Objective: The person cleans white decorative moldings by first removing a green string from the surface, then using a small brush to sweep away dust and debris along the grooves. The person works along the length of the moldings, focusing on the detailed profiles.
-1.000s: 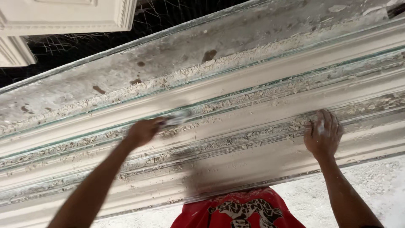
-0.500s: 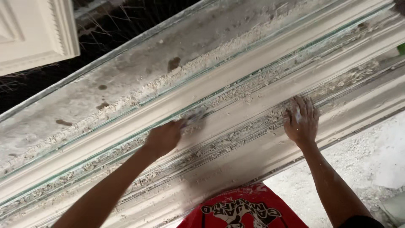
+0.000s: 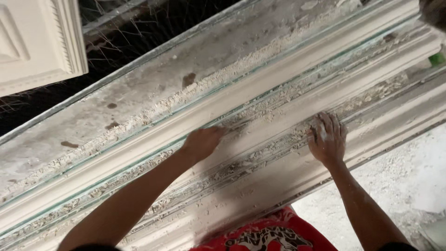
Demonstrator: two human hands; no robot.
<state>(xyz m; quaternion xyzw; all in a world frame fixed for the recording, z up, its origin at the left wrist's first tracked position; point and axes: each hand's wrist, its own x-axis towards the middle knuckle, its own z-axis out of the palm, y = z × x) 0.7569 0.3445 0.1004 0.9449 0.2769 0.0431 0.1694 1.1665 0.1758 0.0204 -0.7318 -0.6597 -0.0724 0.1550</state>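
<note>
A long white plaster moulding [image 3: 260,93] with ridges and grooves lies slantwise across the view, strewn with crumbly plaster bits. My left hand [image 3: 202,142] is closed in a fist on the middle grooves. A small grey scraping tool [image 3: 227,128] barely shows at its fingertips. My right hand [image 3: 328,138], dusted white, rests flat with its fingers spread on the moulding further right and holds nothing.
A grey, stained bench surface [image 3: 139,100] runs behind the moulding. A white ornate panel [image 3: 42,42] hangs at the upper left over dark wire netting [image 3: 139,23]. A dusty floor [image 3: 399,186] lies at the lower right, a green object [image 3: 436,59] at the right edge, and my red garment [image 3: 265,237] below.
My left hand has slid along the moulding toward my right hand, narrowing the gap between them. The view has swung, so the moulding slants more steeply.
</note>
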